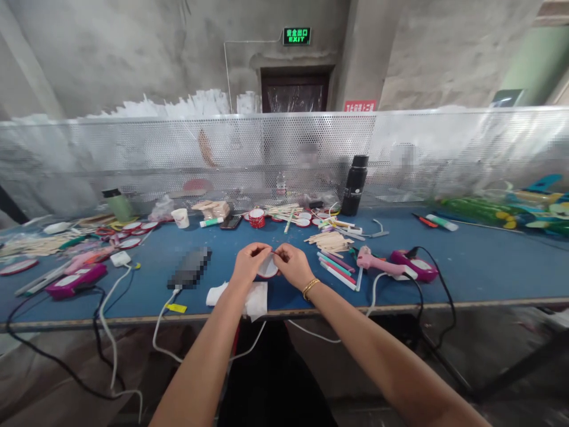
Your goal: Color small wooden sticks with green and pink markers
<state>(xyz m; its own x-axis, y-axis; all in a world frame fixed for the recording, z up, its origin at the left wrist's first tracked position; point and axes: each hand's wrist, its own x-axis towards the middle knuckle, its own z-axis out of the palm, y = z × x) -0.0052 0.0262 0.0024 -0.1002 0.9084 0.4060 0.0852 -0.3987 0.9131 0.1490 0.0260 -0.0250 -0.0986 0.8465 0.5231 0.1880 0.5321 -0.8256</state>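
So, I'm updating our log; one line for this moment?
left hand | right hand | both holding: red-rimmed white disc | nearby: white tissue

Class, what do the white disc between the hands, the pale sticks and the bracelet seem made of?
White disc: paper or plastic, unclear; its face looks plain, with a red rim.
Pale sticks: probably unfinished wood, matte and straw-coloured.
Bracelet: likely polished metal, given its golden shine.

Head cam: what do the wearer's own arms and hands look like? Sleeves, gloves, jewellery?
Left hand and right hand: both ungloved. Left forearm and right forearm: no sleeves in view, no visible markings. Gold-coloured, chain-like bracelet on the right wrist; nothing seen on the left wrist. Rings: too small to tell.
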